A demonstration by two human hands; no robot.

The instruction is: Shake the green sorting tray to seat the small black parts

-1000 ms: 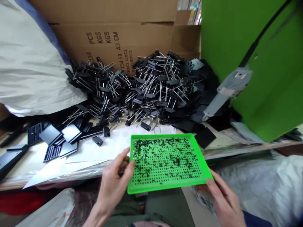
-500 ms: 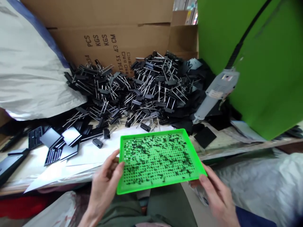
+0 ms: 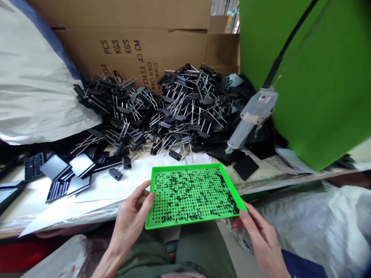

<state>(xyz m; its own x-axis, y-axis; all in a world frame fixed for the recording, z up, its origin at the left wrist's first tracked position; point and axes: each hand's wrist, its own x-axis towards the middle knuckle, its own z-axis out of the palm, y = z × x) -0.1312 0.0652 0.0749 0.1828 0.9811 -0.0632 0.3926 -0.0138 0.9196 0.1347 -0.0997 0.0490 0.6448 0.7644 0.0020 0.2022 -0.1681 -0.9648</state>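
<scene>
A bright green perforated tray [image 3: 199, 221] is held over my lap at the table's front edge. Small black screws [image 3: 179, 185] lie scattered across its holed floor, thickest along the right side and the near edge. My left hand [image 3: 131, 214] grips the tray's left rim, thumb on top and fingers behind it. At the near right corner, my right hand [image 3: 257, 227] pinches the rim with the thumb above and fingers underneath. Just beyond the tray, a small black block [image 3: 175, 155] rests on the table.
Black parts with metal rods [image 3: 185, 104] are heaped at the back, against a cardboard box [image 3: 121, 38]. A grey electric screwdriver [image 3: 251, 116] hangs by its cable at right, before a green panel [image 3: 313, 85]. Flat black plates [image 3: 82, 166] lie at left, and a white sack [image 3: 40, 85] leans behind them.
The screws have shifted in the tray, gathering toward the right side and near edge. The tray looks slightly tipped differently, and both hands keep their hold. The hanging screwdriver appears further left.
</scene>
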